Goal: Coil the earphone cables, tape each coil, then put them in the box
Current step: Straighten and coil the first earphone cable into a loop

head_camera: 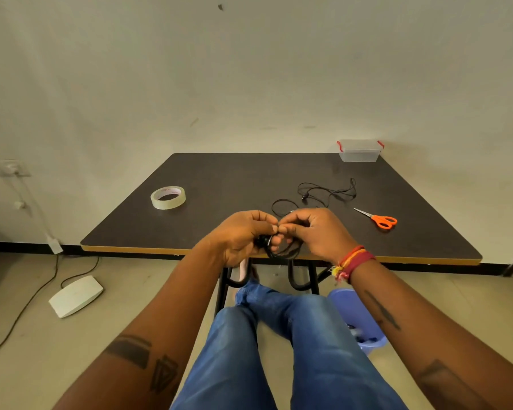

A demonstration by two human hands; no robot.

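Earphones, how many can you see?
2. One earphone cable lies loose on the table, near the scissors. The other, a coil, is held between both hands, left and right. More may be hidden.

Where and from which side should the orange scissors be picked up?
By the orange handles, from the near right. The scissors lie flat and closed on the table, blades pointing far-left, so the loops face the right hand.

Red print inside tape roll [168,197], prob. unreadable.
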